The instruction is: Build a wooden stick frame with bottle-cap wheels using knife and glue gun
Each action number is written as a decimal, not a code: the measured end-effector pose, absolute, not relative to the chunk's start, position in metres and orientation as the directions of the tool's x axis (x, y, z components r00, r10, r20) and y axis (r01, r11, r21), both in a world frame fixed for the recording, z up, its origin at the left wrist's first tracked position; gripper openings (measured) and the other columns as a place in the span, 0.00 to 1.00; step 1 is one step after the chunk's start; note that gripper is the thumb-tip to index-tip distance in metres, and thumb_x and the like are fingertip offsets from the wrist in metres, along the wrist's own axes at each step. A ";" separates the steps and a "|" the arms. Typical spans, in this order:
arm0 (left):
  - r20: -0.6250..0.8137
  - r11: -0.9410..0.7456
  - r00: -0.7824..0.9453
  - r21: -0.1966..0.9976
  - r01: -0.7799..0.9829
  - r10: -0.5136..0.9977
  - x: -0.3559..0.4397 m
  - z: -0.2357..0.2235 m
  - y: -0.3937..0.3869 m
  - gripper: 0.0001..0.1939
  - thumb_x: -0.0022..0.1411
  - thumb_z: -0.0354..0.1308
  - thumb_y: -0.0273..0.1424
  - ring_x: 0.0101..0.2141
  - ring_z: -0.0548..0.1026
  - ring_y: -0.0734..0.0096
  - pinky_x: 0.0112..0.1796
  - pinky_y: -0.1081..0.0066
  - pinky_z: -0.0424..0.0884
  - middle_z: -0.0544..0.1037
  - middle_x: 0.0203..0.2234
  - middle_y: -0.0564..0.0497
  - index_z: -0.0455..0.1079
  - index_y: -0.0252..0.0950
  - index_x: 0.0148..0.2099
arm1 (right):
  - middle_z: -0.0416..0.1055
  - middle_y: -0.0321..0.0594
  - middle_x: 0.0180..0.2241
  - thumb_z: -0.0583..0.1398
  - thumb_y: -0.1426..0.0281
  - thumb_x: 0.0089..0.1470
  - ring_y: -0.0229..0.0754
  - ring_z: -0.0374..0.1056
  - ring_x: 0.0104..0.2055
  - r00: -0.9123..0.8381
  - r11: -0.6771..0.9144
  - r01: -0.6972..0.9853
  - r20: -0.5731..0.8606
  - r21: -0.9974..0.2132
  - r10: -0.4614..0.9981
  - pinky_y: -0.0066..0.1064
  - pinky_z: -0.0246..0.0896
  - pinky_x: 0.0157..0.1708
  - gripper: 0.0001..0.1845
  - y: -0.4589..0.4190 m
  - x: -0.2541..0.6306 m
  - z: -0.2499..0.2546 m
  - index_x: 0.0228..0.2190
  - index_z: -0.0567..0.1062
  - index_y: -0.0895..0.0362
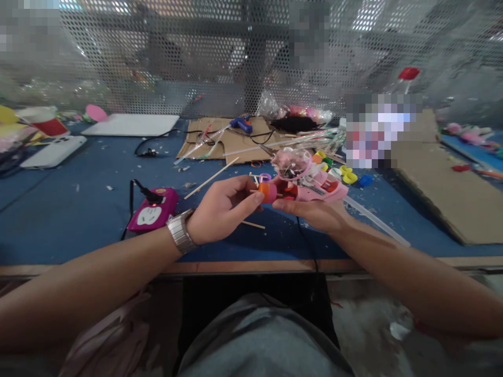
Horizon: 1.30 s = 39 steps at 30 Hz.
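My left hand point(222, 208) pinches a small orange cap-like piece point(268, 192) with a thin wooden stick through it, just above the blue table top. Touching it from the right, my right hand point(314, 212) lies palm up under a pink plastic toy point(320, 189) that carries a clear pink dome point(293, 162) on top. Its fingers cradle the toy's underside. A metal watch point(179, 231) is on my left wrist.
A magenta power strip point(153, 210) with a black cable sits left of my hands. Loose sticks point(212, 178), coloured rings point(348, 175), a blue glue gun point(241, 124) on cardboard point(231, 140) and a white board point(133, 124) lie behind. More cardboard point(444, 193) lies right.
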<state>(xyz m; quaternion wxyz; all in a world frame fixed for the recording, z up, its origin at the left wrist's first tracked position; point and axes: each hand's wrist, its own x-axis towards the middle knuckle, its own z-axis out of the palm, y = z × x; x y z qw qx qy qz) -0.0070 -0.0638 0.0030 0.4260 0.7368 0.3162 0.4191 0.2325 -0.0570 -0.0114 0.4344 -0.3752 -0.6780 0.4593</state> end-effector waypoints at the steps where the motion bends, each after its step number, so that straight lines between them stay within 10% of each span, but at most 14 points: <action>1: 0.352 -0.435 0.447 0.895 0.095 0.822 -0.007 0.003 -0.064 0.22 0.74 0.66 0.50 0.31 0.78 0.69 0.33 0.71 0.75 0.80 0.30 0.49 0.74 0.35 0.40 | 0.89 0.40 0.50 0.79 0.50 0.52 0.56 0.84 0.54 -0.334 0.288 0.105 0.239 -0.952 0.912 0.55 0.77 0.65 0.23 -0.057 0.232 -0.011 0.46 0.88 0.48; 39: 0.554 -0.577 0.253 0.816 0.026 0.793 -0.007 0.000 -0.056 0.12 0.55 0.82 0.30 0.44 0.88 0.57 0.47 0.58 0.89 0.89 0.44 0.43 0.88 0.38 0.42 | 0.88 0.40 0.50 0.81 0.51 0.49 0.61 0.82 0.57 -0.235 0.294 0.163 0.252 -0.942 0.939 0.60 0.75 0.66 0.21 -0.060 0.229 -0.001 0.42 0.89 0.44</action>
